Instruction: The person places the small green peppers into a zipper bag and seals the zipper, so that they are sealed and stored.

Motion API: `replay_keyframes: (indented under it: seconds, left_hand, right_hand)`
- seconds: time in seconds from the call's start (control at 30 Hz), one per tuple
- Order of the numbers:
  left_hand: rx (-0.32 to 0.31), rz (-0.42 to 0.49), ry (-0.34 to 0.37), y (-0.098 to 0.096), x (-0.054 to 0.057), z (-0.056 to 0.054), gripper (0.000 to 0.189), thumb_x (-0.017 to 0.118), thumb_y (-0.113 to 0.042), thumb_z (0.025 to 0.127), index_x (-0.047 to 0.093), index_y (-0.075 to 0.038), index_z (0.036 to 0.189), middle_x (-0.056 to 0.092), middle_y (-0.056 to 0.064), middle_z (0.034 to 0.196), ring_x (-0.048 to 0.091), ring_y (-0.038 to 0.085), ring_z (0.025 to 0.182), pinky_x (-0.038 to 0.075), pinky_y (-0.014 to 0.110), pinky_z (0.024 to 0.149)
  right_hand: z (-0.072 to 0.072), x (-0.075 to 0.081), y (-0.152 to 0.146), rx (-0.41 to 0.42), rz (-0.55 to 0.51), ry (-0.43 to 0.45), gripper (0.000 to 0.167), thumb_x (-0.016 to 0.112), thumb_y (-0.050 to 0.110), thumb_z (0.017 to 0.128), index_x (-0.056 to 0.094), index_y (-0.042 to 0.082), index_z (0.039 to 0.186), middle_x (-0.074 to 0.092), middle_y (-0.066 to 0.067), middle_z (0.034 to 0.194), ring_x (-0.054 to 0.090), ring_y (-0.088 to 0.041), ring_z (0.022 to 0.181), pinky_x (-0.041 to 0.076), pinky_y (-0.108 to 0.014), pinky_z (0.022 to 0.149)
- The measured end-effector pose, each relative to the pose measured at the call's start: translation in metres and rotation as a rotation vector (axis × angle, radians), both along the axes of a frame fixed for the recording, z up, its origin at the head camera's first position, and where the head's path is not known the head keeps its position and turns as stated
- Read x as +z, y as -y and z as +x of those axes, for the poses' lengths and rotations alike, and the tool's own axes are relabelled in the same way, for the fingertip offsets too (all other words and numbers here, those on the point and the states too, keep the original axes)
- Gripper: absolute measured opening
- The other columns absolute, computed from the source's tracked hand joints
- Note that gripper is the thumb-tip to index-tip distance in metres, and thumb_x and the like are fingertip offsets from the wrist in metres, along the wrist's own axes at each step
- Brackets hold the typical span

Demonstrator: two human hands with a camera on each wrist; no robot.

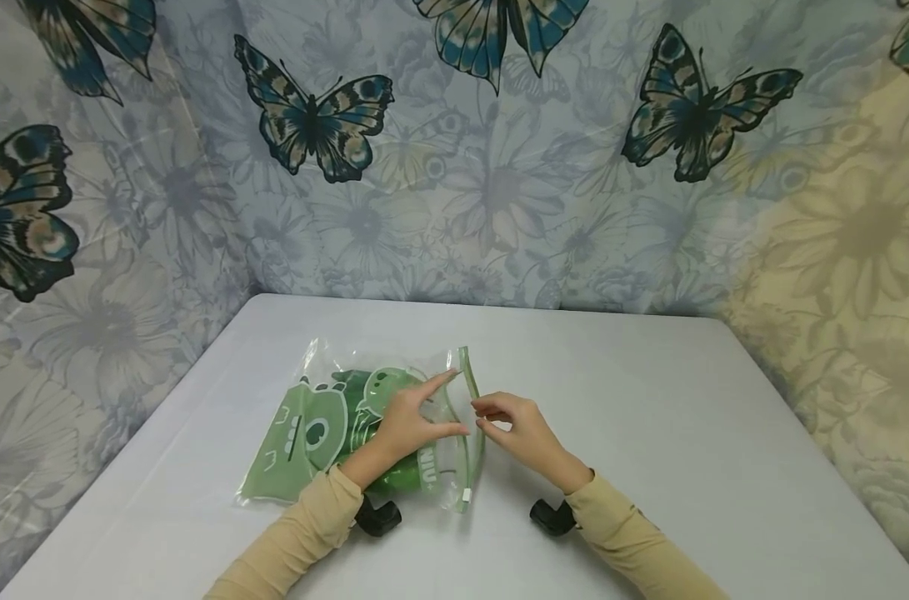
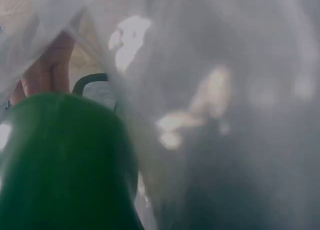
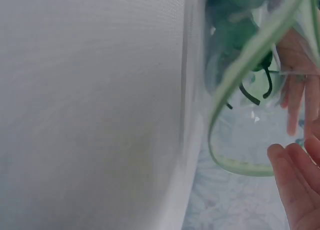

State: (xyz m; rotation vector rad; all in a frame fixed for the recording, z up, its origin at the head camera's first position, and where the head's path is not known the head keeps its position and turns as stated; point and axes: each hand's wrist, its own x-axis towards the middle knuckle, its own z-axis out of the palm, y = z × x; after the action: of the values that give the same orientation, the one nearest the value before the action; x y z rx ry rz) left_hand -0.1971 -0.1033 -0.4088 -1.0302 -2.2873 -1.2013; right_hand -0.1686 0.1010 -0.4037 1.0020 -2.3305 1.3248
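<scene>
A clear zip bag [image 1: 304, 450] with a green cartoon print lies on the white table, its green-edged mouth parted on the right. Dark green rounded things with thin curved stems [image 3: 267, 82] show inside it. My left hand [image 1: 405, 429] lies over the bag, thumb and forefinger spread apart toward the mouth. With fingertips and thumb, my right hand [image 1: 517, 421] pinches the green zip strip [image 3: 232, 82] at the mouth's outer side. In the left wrist view, a large green rounded thing [image 2: 65, 160] and hazy plastic fill most of the picture.
A white slider [image 1: 466, 495] sits at the near end of the zip strip. Black wrist mounts [image 1: 379, 518] show below both wrists. Behind the white table [image 1: 634, 400] hangs a cloth with butterflies and flowers.
</scene>
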Motion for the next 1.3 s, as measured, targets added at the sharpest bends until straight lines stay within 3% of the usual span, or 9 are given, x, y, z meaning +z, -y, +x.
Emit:
replay_keyframes:
  seconds: [0.13,0.33,0.63,0.77,0.9,0.97,1.07,1.17,1.3]
  left_hand:
    - [0.014,-0.103,-0.07,-0.006,-0.004,0.001,0.086,0.079,-0.042,0.06,0.047,-0.005,0.131,0.052,0.013,0.122,0.052,0.025,0.107,0.046,0.034,0.084]
    - [0.081,-0.179,-0.15,-0.012,-0.008,-0.001,0.092,0.078,-0.049,0.059,0.046,-0.002,0.131,0.047,0.017,0.127,0.045,0.029,0.115,0.042,0.043,0.087]
    - [0.123,-0.237,-0.245,-0.014,-0.005,-0.002,0.112,0.077,-0.054,0.056,0.027,0.005,0.138,0.03,0.021,0.138,0.013,0.035,0.131,0.021,0.057,0.097]
    - [0.116,-0.166,-0.358,-0.011,-0.004,-0.001,0.105,0.077,-0.054,0.056,0.036,0.006,0.133,0.04,0.019,0.133,0.031,0.033,0.124,0.03,0.054,0.093]
    - [0.082,-0.059,-0.574,-0.006,0.001,0.005,0.068,0.073,-0.048,0.067,0.06,0.001,0.112,0.06,0.012,0.111,0.055,0.026,0.103,0.043,0.046,0.085]
    - [0.029,0.013,-0.599,-0.002,0.006,0.013,0.051,0.072,-0.042,0.073,0.066,0.0,0.102,0.063,0.011,0.103,0.058,0.026,0.097,0.045,0.043,0.083]
    - [-0.136,0.122,-0.472,0.004,0.008,0.026,0.035,0.071,-0.029,0.078,0.066,0.001,0.097,0.065,0.012,0.097,0.061,0.023,0.091,0.048,0.034,0.08]
    - [-0.298,0.186,-0.239,0.006,0.006,0.04,0.023,0.074,-0.015,0.076,0.066,0.0,0.091,0.066,0.01,0.087,0.062,0.016,0.081,0.05,0.027,0.071]
    - [-0.311,0.174,0.096,0.001,-0.002,0.053,0.017,0.075,-0.005,0.071,0.066,-0.001,0.086,0.065,0.008,0.077,0.059,0.01,0.067,0.05,0.023,0.057]
  right_hand:
    - [0.006,0.007,-0.004,-0.004,-0.046,0.071,0.021,0.062,-0.011,0.079,0.059,-0.012,0.1,0.061,-0.023,0.093,0.062,-0.028,0.083,0.05,-0.029,0.073]
    - [0.007,0.006,-0.013,-0.029,-0.108,0.17,0.019,0.061,-0.007,0.081,0.06,-0.012,0.099,0.061,-0.024,0.094,0.062,-0.029,0.083,0.051,-0.029,0.072]
    - [0.017,0.026,-0.011,-0.059,-0.148,0.214,0.018,0.06,-0.013,0.079,0.059,-0.013,0.097,0.06,-0.028,0.092,0.06,-0.036,0.082,0.051,-0.031,0.072]
    - [0.018,0.026,-0.01,-0.061,-0.159,0.222,0.018,0.06,-0.013,0.079,0.059,-0.013,0.097,0.06,-0.028,0.091,0.06,-0.036,0.082,0.051,-0.031,0.071]
    - [0.018,0.021,-0.011,-0.051,-0.16,0.233,0.018,0.059,-0.015,0.078,0.059,-0.015,0.096,0.059,-0.029,0.091,0.06,-0.038,0.081,0.051,-0.031,0.071]
    - [0.018,0.019,-0.011,-0.036,-0.158,0.241,0.018,0.059,-0.016,0.078,0.058,-0.017,0.096,0.059,-0.03,0.091,0.06,-0.039,0.081,0.051,-0.031,0.071]
    - [0.017,0.018,-0.011,-0.033,-0.149,0.231,0.018,0.059,-0.015,0.078,0.058,-0.017,0.096,0.059,-0.03,0.091,0.06,-0.039,0.081,0.051,-0.03,0.07]
    - [0.016,0.019,-0.012,-0.055,-0.15,0.227,0.017,0.06,-0.015,0.078,0.059,-0.016,0.095,0.06,-0.029,0.091,0.06,-0.038,0.081,0.051,-0.03,0.07]
    - [0.016,0.02,-0.014,-0.091,-0.165,0.26,0.017,0.06,-0.013,0.079,0.06,-0.014,0.095,0.06,-0.028,0.093,0.061,-0.036,0.083,0.051,-0.03,0.071]
